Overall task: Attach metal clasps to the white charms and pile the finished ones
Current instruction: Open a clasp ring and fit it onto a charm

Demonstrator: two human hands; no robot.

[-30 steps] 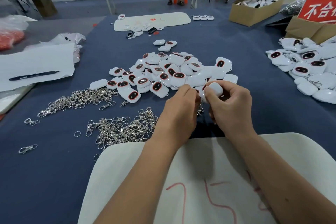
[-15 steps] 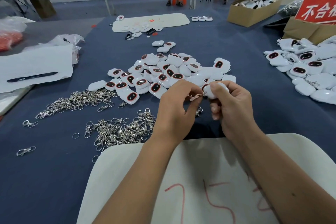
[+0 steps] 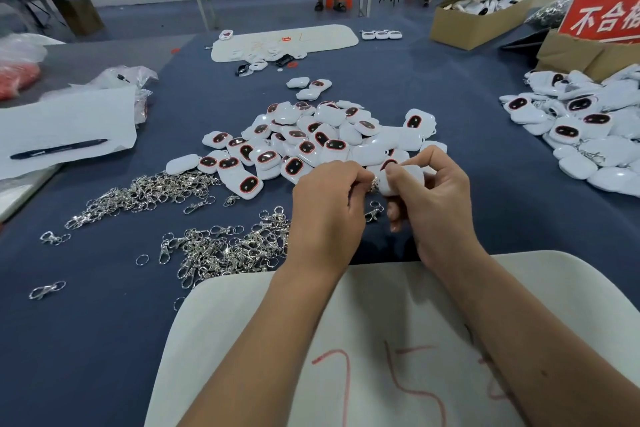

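workshop w/ a long blue-covered worktop (image 3: 104,340), metal-legged benches and cardboard boxes at the back. landmark for everything below: the white charm (image 3: 401,178) held above the worktop's middle.

right fingers (image 3: 393,172) are curled round the charm, thumb on top, others under it, so it sits steady w/ its left edge turned toward the other hand. left hand (image 3: 325,215) is just left of the charm, fingers bent tight and pinching a metal clasp (image 3: 373,184) right against that edge; only a glint of ring shows between the two hands, and the clasp's hook end (image 3: 374,213) hangs just below the charm. looks like the ring is being worked onto the charm's loop, tho the join itself is hidden by fingertips, can't tell if it's on yet. right hand (image 3: 440,204) does the holding, left does the fine bit, prob why they're pressed so close.

outward: just behind and left of the charm lies the pile of loose charms (image 3: 304,142), in easy reach for the next pick. left and below it, the clasp heaps (image 3: 221,246), nearest the hand that feeds clasps. far right of the charm, a second pile (image 3: 588,135) w/ bits of metal showing, likely the finished ones, on the holding hand's side for dropping off. near side of the charm, a white board (image 3: 398,340) w/ red marks, under the forearms. far left, paper w/ a black pen (image 3: 59,148).
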